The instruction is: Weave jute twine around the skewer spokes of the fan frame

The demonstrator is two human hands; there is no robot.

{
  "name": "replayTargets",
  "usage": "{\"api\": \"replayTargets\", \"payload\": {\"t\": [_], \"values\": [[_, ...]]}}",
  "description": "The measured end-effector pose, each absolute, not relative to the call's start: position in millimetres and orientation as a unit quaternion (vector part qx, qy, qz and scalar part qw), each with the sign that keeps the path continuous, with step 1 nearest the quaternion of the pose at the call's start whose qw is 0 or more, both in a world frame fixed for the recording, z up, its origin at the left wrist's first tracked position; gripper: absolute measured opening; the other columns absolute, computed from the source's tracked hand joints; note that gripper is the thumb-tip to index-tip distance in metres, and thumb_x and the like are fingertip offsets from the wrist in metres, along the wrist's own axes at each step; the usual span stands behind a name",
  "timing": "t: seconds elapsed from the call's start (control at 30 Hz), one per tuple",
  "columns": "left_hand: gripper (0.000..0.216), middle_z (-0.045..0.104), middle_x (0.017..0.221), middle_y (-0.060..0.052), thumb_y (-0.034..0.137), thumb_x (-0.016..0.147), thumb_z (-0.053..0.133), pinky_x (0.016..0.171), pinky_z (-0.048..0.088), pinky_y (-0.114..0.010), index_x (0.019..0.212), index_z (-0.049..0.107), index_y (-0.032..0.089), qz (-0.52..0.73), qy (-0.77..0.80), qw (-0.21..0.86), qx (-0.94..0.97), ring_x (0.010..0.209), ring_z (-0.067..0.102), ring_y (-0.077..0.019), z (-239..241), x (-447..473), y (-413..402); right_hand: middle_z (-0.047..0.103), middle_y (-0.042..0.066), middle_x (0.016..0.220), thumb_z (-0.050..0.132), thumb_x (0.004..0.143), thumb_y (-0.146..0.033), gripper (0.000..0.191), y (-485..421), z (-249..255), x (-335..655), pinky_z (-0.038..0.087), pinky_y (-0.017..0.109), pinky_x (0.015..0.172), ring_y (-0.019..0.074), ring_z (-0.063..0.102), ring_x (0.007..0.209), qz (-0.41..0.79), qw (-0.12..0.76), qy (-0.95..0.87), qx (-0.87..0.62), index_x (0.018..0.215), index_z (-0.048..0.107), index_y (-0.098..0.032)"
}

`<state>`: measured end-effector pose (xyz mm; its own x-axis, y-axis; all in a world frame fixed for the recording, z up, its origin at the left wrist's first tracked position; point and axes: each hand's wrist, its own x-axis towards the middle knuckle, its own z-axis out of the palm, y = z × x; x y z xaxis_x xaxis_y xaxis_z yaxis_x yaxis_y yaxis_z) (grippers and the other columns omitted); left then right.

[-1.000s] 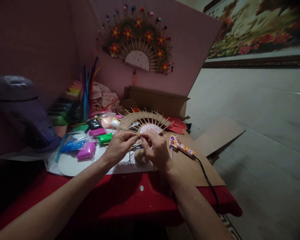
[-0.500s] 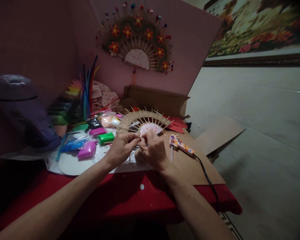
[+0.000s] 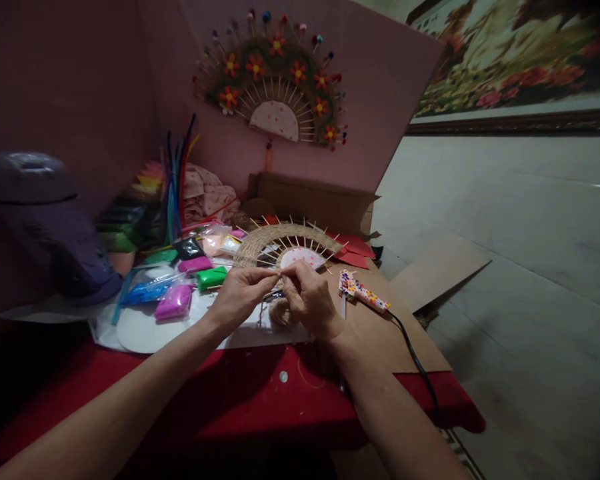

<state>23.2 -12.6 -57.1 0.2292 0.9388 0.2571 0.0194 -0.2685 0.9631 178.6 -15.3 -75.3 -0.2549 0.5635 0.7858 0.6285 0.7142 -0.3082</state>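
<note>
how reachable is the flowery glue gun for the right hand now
Probably yes: the glue gun lies on brown cardboard right of the right hand, and nothing tall shows between them. It seems to pinch a small item with the left hand, so may need freeing first.

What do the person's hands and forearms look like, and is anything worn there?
The left hand and the right hand are bare, without gloves. The left forearm and right forearm are bare: no sleeve, watch or bracelet shows. Rings cannot be made out.
</note>
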Motion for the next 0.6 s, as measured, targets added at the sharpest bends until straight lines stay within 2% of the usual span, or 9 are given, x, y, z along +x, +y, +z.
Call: {"api": "replayTargets", "payload": {"t": [0.1, 0.2, 0.27, 0.33, 0.5, 0.6], "values": [[0.023, 0.052, 0.045, 0.004, 0.035, 0.070, 0.065, 0.039, 0.028, -0.019, 0.074, 0.071, 0.013, 0.480, 0.397, 0.470, 0.625, 0.041, 0.036, -0.0057, -57, 23, -13, 0.061, 0.005, 0.081, 0.044, 0.088, -0.015, 0.013, -14, -73, 180, 0.047, 0.031, 0.073, 0.0174, 0.059, 0.079, -0.030, 0.502, -0.773, -0.387, 0.088, 0.056, -0.018], [0.026, 0.043, 0.043, 0.006, 0.038, 0.071, 0.063, 0.038, 0.023, -0.019, 0.067, 0.067, 0.013, 0.473, 0.400, 0.445, 0.647, 0.041, 0.031, -0.0050, -57, 21, -12, 0.064, 0.007, 0.092, 0.041, 0.090, -0.015, 0.021, -15, -71, 181, 0.049, 0.034, 0.080, 0.0186, 0.060, 0.089, -0.022, 0.508, -0.778, -0.370, 0.104, 0.056, -0.018], [0.028, 0.045, 0.046, 0.005, 0.039, 0.073, 0.061, 0.040, 0.026, -0.019, 0.067, 0.066, 0.012, 0.471, 0.392, 0.420, 0.670, 0.044, 0.034, -0.0061, -57, 20, -11, 0.063, 0.009, 0.100, 0.042, 0.090, -0.013, 0.029, -15, -71, 181, 0.049, 0.035, 0.083, 0.0191, 0.059, 0.095, -0.020, 0.482, -0.806, -0.344, 0.115, 0.054, -0.019], [0.028, 0.052, 0.052, 0.002, 0.038, 0.074, 0.059, 0.046, 0.033, -0.020, 0.070, 0.067, 0.012, 0.467, 0.386, 0.391, 0.693, 0.050, 0.041, -0.0082, -58, 20, -10, 0.062, 0.009, 0.100, 0.042, 0.088, -0.011, 0.031, -15, -71, 181, 0.050, 0.033, 0.082, 0.0189, 0.059, 0.095, -0.030, 0.450, -0.831, -0.327, 0.115, 0.055, -0.019], [0.029, 0.057, 0.056, 0.000, 0.038, 0.075, 0.057, 0.051, 0.035, -0.022, 0.068, 0.069, 0.013, 0.447, 0.404, 0.328, 0.728, 0.054, 0.046, -0.0107, -61, 17, -6, 0.058, 0.008, 0.084, 0.041, 0.089, -0.010, 0.018, -8, -76, 183, 0.048, 0.032, 0.073, 0.0188, 0.055, 0.081, -0.115, 0.354, -0.862, -0.345, 0.094, 0.057, -0.015], [0.027, 0.060, 0.058, -0.001, 0.035, 0.076, 0.056, 0.053, 0.036, -0.023, 0.069, 0.070, 0.013, 0.432, 0.397, 0.309, 0.748, 0.057, 0.049, -0.0122, -60, 12, -4, 0.056, 0.006, 0.081, 0.040, 0.090, -0.012, 0.016, -4, -77, 186, 0.046, 0.030, 0.070, 0.0178, 0.051, 0.076, -0.170, 0.298, -0.872, -0.348, 0.088, 0.055, -0.016]]}}
